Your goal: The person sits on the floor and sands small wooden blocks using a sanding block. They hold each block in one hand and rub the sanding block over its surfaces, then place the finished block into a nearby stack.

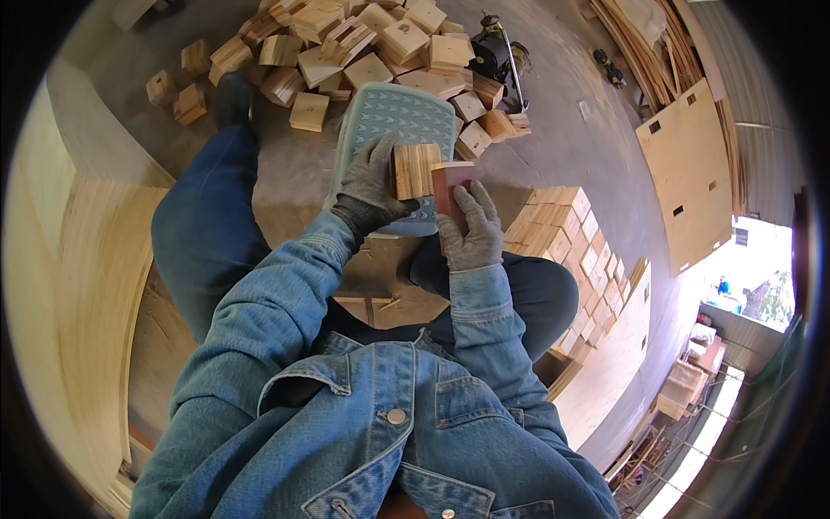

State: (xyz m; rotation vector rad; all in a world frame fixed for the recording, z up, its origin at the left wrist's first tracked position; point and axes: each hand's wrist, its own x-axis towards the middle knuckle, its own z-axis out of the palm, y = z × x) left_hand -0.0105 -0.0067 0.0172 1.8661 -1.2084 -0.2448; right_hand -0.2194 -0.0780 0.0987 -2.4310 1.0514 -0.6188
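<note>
Frame centre: your left hand (373, 182) grips wood block (416, 170), right hand (471, 227) grips sanding pad (451, 182); keep pad flat on block's edge.

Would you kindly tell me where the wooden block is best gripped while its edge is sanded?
Probably by its broad flat faces, from the left, as the left hand holds the wooden block: that leaves the right edge free for the reddish sanding pad in the right hand.

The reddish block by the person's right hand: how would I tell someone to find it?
Start at the pale blue-green plastic stool in front of the seated person. Just over its near right corner, the gloved right hand holds the reddish block against a wooden block in the left hand. It alone is red-brown; every neighbouring block is pale bare wood.
</note>
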